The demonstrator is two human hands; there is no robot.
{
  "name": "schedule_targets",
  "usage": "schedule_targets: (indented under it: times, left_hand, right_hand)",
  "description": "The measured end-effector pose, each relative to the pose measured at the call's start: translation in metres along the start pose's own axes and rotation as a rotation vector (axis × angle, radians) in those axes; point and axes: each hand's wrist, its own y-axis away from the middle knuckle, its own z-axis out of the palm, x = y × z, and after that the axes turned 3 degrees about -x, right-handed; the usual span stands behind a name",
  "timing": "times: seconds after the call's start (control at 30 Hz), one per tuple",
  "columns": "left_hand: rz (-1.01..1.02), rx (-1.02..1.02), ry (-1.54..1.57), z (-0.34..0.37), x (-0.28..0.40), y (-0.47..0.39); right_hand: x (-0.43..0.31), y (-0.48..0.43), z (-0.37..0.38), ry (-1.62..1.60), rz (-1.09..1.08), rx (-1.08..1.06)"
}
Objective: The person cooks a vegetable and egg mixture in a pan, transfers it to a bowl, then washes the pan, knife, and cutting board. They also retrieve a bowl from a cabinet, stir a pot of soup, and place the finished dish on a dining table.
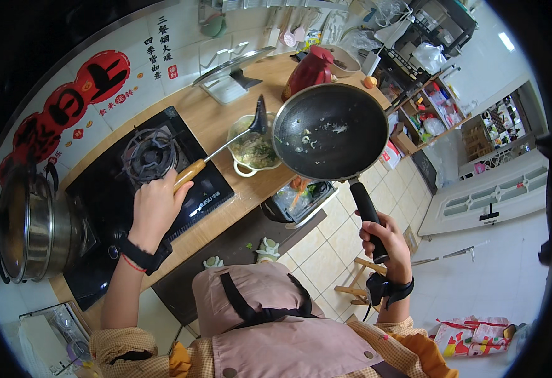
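Note:
My left hand grips the wooden handle of a spatula, whose black head is over the rim of a white handled bowl. In the bowl lies food with green bits in liquid. My right hand is closed around the black handle of a wok, held tilted just right of the bowl. A few pale food scraps cling to the wok's dark inside. Left of the bowl is a black gas hob with a bare burner grate.
A steel steamer pot stands on the hob's left part. Behind the bowl, a glass lid rests on a stand. A red jug stands behind the wok. Below the counter edge, a drawer holding bagged items is pulled out.

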Motion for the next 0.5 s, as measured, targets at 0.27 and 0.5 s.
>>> schedule_targets:
  times: [0.27,0.5]
  left_hand:
    - [-0.217,-0.099,0.423,0.008,-0.002,0.013]
    - [-0.468,-0.835,1.765,-0.016,0.047,0.043]
  right_hand:
    - [0.001,0.009,-0.001,-0.03,0.017,0.034]
    - [-0.001,0.037,0.008,-0.072,0.055,0.01]
